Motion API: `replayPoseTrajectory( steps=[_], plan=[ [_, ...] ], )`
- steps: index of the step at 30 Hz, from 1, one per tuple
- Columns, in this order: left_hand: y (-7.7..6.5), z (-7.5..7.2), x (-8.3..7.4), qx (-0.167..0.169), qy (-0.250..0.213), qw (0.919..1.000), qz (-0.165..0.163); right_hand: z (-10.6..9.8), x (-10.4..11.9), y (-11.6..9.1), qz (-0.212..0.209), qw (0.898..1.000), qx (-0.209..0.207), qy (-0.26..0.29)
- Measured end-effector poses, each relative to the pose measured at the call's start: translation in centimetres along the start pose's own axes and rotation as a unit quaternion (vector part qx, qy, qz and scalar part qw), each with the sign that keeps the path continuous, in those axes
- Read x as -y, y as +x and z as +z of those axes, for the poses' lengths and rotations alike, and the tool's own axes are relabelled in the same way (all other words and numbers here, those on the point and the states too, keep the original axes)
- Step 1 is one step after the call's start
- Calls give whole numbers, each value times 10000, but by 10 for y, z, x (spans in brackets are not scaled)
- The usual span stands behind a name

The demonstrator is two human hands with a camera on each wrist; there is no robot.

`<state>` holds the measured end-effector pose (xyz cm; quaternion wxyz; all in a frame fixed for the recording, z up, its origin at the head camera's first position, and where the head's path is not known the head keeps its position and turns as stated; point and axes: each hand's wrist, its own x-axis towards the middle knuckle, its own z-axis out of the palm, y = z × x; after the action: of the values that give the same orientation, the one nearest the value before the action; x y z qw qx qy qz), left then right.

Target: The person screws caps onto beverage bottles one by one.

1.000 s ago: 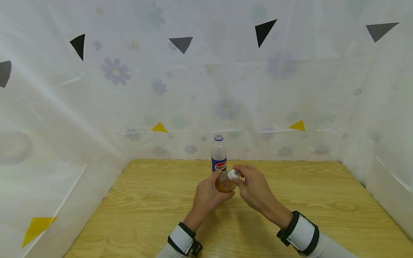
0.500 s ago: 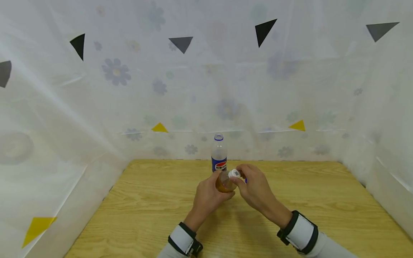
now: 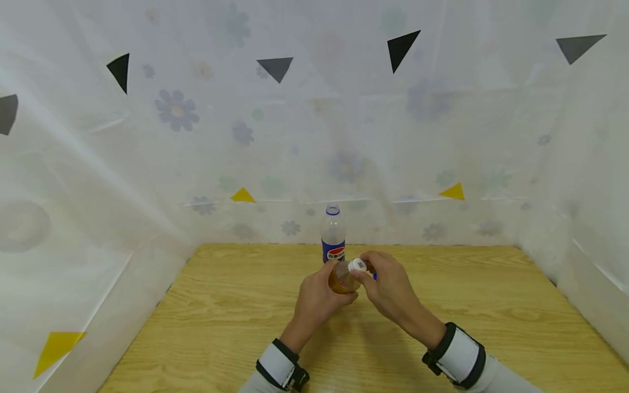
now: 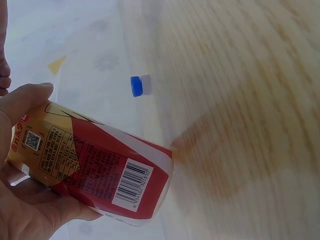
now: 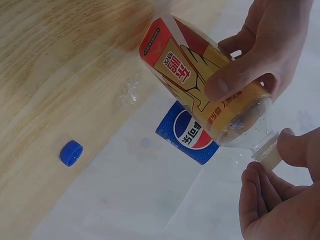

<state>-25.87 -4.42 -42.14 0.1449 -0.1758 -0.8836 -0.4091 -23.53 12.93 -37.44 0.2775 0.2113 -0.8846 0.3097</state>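
Observation:
My left hand (image 3: 316, 295) grips a plastic drink bottle (image 5: 195, 75) with a red and gold label, tilted with its neck toward the right hand. In the head view, orange-brown colour shows through its shoulder. My right hand (image 3: 393, 292) pinches the white cap (image 3: 357, 265) at the bottle's mouth between thumb and fingers. Whether the cap's thread is engaged cannot be told. Just behind stands a clear bottle (image 3: 333, 232) with a blue label and an open, capless mouth; the hands hide its base. A blue bottle cap (image 5: 71, 153) lies on the table beyond the right hand.
The wood-grain table (image 3: 221, 316) extends around both hands. White plastic sheeting (image 3: 314, 136) with faint flowers and black, grey and yellow triangles encloses the back and both sides. Straps with small devices circle both wrists.
Between one second and half a second ago, the white cap turned slightly and the right fingers shifted a little. Both hands otherwise stay in place, and the blue-labelled bottle has not moved.

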Motion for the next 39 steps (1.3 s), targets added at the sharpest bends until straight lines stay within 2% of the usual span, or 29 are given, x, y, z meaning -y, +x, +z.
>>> replayPoseTrajectory(
  steps=[7,11,18,28,39],
  plan=[
    [-1,1,0,24,81,9999,-99,-4,6,2,379,9984,421,-8],
    [-1,2,0,17,114,9999,-93,-7,8,3,375,9974,622,23],
    [0,1,2,-84,116,9999,85,-7,7,4,50,9985,526,145],
    [1,1,1,-69,84,9999,76,-5,6,4,72,9987,433,271],
    [1,1,1,-63,44,9999,91,-6,5,5,76,9990,393,180]
  ],
)
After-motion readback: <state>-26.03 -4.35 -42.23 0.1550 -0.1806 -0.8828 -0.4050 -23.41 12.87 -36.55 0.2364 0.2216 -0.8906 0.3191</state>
